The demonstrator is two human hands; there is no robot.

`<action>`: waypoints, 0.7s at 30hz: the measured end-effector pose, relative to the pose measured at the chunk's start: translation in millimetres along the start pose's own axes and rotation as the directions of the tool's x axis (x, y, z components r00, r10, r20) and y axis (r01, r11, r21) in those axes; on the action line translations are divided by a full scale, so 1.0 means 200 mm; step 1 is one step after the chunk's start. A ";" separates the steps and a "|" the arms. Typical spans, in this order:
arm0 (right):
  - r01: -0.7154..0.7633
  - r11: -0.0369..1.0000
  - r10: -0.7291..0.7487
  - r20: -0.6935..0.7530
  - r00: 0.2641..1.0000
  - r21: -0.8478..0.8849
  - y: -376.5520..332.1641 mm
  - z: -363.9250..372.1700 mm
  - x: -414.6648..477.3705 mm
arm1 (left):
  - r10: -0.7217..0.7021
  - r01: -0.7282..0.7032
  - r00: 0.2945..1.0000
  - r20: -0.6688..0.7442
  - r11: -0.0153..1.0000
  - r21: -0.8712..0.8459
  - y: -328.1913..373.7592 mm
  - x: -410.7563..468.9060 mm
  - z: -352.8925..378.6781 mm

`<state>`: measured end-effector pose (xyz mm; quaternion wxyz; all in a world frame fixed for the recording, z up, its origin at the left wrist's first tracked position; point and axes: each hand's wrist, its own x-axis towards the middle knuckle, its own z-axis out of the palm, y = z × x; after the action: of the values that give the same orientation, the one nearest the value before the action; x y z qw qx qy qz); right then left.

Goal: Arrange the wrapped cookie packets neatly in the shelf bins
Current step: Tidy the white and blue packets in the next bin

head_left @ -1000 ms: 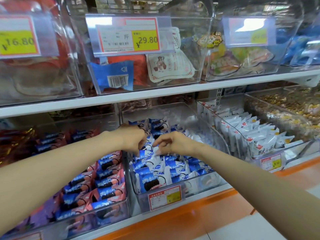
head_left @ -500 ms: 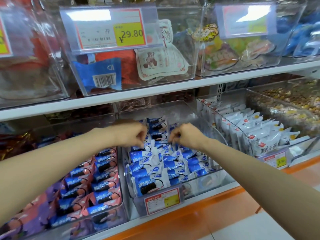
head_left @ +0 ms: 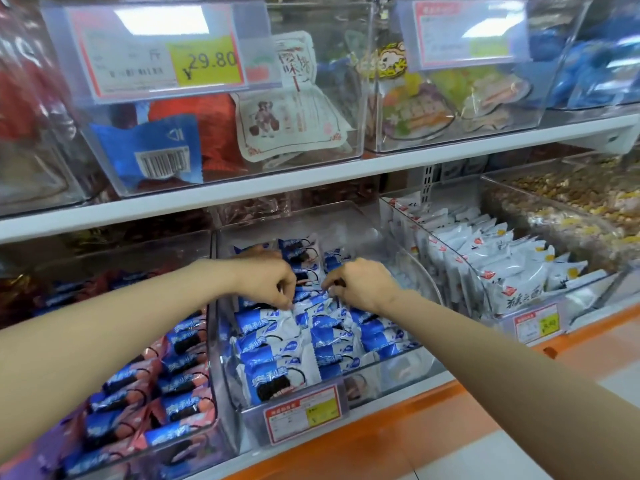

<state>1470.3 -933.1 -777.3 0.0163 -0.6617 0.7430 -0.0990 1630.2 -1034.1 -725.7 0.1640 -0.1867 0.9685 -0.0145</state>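
Both of our hands are down in the middle bin on the lower shelf, in the head view. Our left hand is curled, thumb and forefinger pinching the crimped edge of one of the blue-and-white cookie packets. Our right hand, just beside it, is curled as well. Its fingertips are tucked among the packet tops and seem to nip one, though the knuckles partly hide the grip. The packets stand in rough rows across the left and centre of the clear bin, and its right front corner shows bare plastic. Pink-and-blue packets fill the bin to the left and white packets the one to the right.

We judge we are mid-way, straightening the middle rows. The next move calls for drawing the pinched packets upright and square with the row in front, gently, so the neighbours do not topple.
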 end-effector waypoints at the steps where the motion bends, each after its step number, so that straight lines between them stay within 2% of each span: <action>1: 0.000 1.000 0.000 0.002 1.000 -0.024 0.00 0.01 0.01 | -0.004 0.004 1.000 0.002 0.999 -0.038 0.00 0.01 0.01; 3: 0.001 0.998 -0.001 0.003 1.000 -0.065 -0.01 0.03 0.02 | -0.019 0.018 1.000 -0.003 0.995 -0.101 0.01 0.03 0.02; 7: -0.015 0.999 0.013 -0.040 0.999 -0.044 -0.01 0.06 0.03 | -0.111 0.108 0.993 -0.035 0.991 -0.080 0.04 0.08 0.05; 15: -0.010 0.979 0.039 -0.136 0.990 0.204 0.01 -0.01 0.01 | -0.163 0.148 0.983 -0.090 0.977 -0.152 0.10 0.12 0.08; 21: 0.062 0.913 0.019 -0.193 0.981 0.404 -0.01 -0.03 0.00 | -0.264 0.189 0.949 -0.171 0.912 -0.363 0.07 0.12 0.09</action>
<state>1470.3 -933.2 -770.3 0.0810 -0.6390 0.6967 -0.3158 1610.2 -1028.6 -752.3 0.0197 -0.3212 0.9398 0.1149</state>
